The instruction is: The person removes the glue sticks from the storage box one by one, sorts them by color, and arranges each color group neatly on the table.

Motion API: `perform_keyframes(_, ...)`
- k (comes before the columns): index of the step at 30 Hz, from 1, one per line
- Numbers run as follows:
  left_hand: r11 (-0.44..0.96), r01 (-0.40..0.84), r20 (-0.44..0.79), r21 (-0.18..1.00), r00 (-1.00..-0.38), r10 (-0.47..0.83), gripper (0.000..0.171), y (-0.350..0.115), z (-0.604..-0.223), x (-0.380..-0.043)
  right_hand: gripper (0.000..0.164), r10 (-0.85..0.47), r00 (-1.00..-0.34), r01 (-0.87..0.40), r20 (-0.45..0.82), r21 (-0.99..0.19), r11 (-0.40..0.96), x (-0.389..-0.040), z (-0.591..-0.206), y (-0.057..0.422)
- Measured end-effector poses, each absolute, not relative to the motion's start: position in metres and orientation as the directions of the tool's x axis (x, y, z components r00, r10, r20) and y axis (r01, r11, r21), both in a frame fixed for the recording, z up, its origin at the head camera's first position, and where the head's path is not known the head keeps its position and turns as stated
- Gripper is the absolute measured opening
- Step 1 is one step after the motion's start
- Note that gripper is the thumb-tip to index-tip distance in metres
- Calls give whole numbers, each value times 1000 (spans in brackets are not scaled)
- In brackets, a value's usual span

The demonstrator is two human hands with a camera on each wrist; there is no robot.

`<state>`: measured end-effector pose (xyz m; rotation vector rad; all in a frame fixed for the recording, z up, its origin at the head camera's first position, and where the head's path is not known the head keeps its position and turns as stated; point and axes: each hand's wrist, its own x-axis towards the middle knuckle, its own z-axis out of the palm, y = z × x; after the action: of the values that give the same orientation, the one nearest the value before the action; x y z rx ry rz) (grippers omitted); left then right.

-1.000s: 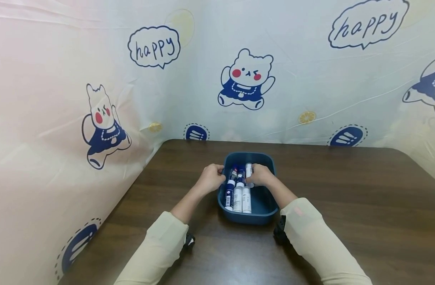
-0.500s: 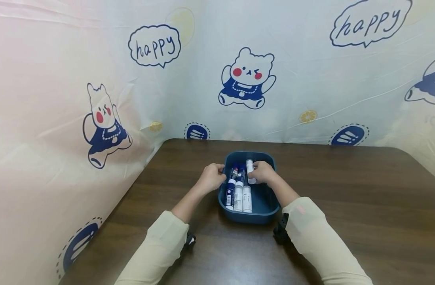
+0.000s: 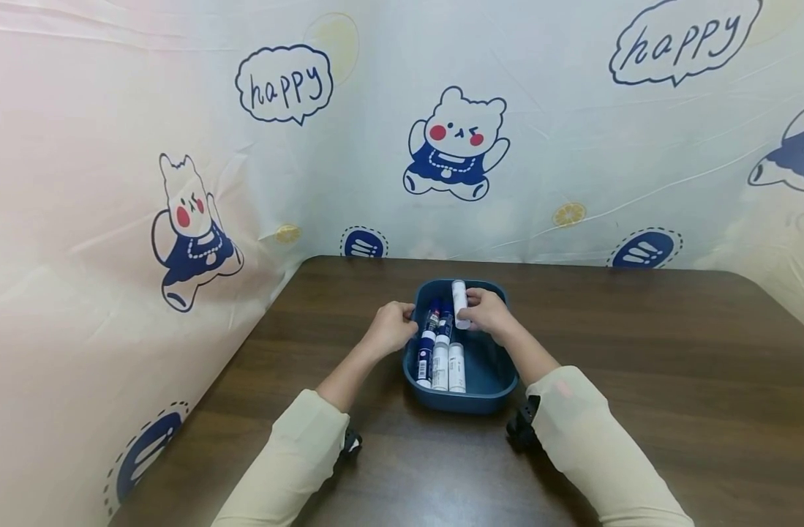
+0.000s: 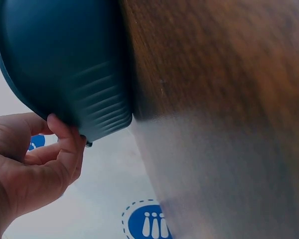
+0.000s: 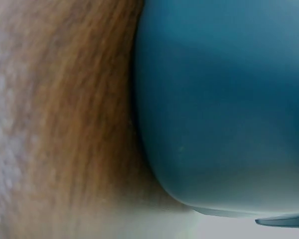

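Note:
A dark blue plastic basket (image 3: 483, 401) stands on the table, holding several tubes. My left hand (image 3: 390, 328) grips its left rim; in the left wrist view the thumb and fingers of the left hand (image 4: 45, 159) meet at the rim. My right hand (image 3: 492, 316) pinches a slim white tube (image 3: 459, 298), tilted near upright over the basket's far part. White tubes (image 3: 456, 368) lie at the front, beside a dark blue labelled tube (image 3: 424, 364). Behind them are more dark blue tubes (image 3: 445, 322). The right wrist view shows the basket's outer wall (image 5: 224, 109), with the right hand hidden.
The brown wooden table (image 3: 639, 351) spreads around the basket. A pale printed cloth (image 3: 375, 132) hangs behind the table's far edge and along its left side.
My right hand has raised the white tube from among the others and moved it toward the basket's far end. The left hand and basket have stayed in place.

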<state>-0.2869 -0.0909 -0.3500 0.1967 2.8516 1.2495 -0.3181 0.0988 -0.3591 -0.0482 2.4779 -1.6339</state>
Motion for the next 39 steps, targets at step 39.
perform_keyframes(39,669,82,11,739,-994,109,44,-90,-348,-285,66,74,-976,-207,205,-978,-29,-316,-347,135)
